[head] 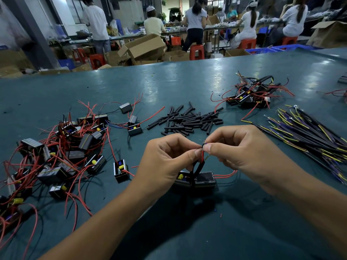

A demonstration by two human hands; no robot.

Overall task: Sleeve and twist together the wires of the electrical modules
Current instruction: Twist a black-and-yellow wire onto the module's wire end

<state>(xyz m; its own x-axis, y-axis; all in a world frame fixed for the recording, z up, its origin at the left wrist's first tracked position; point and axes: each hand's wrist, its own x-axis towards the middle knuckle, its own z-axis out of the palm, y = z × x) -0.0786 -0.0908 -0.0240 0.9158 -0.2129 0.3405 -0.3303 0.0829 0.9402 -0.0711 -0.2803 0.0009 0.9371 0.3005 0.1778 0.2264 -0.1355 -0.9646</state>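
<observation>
Near bench edge: left hand (pixel 170 156) and right hand (pixel 242 147) pinching wire ends (pixel 203 147) above two modules (pixel 195 180). Left side: big unworked pile (pixel 56 156). Far right: smaller finished-looking bundle (pixel 251 92). Sleeves (pixel 187 121) mid-bench. Probably early going.

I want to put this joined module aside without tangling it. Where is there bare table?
Bare table lies beyond the heap of black sleeves, and near the front edge between the forearms. Crowded: the tangle of red-wired modules at left, the wire bundle at right, the finished pile at far right.
</observation>
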